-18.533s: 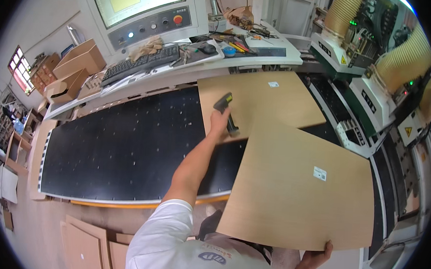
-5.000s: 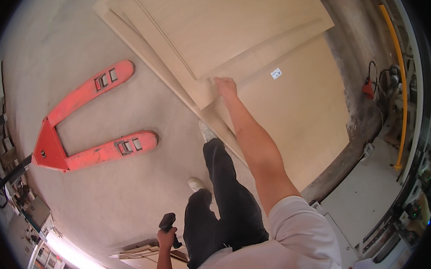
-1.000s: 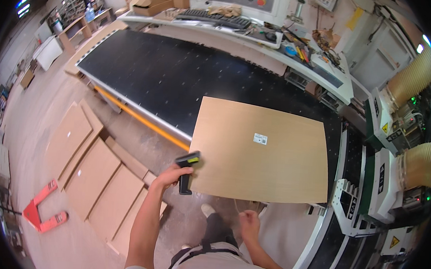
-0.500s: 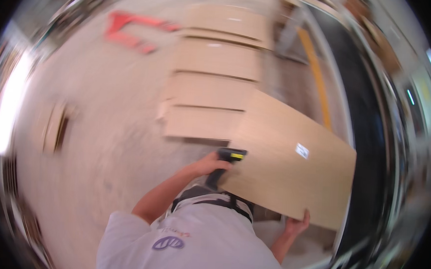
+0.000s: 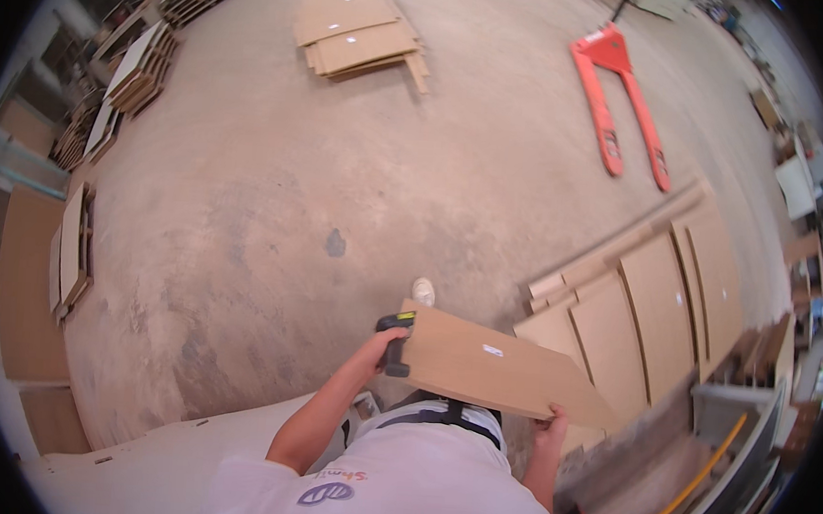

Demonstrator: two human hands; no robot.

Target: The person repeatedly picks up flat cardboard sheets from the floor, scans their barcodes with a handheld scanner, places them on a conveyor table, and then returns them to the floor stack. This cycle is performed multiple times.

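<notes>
I carry a flat brown wooden board (image 5: 499,368) with a small white label on top, held level in front of my waist. My left hand (image 5: 378,347) grips a black handheld scanner (image 5: 395,343) with a yellow top and presses against the board's left edge. My right hand (image 5: 549,426) holds the board's near right edge from below, with the fingers curled over it. One white shoe (image 5: 423,291) shows past the board's far edge.
Concrete floor all around. An orange pallet jack (image 5: 628,110) lies at the upper right. Brown panels (image 5: 659,300) lie in rows on the right. A board stack (image 5: 359,35) sits at the top, more stacks (image 5: 73,236) at the left, a pale panel (image 5: 164,454) at my lower left.
I have turned away from the black machine bed toward the open floor. The board stays in both hands, the scanner still in my left.
</notes>
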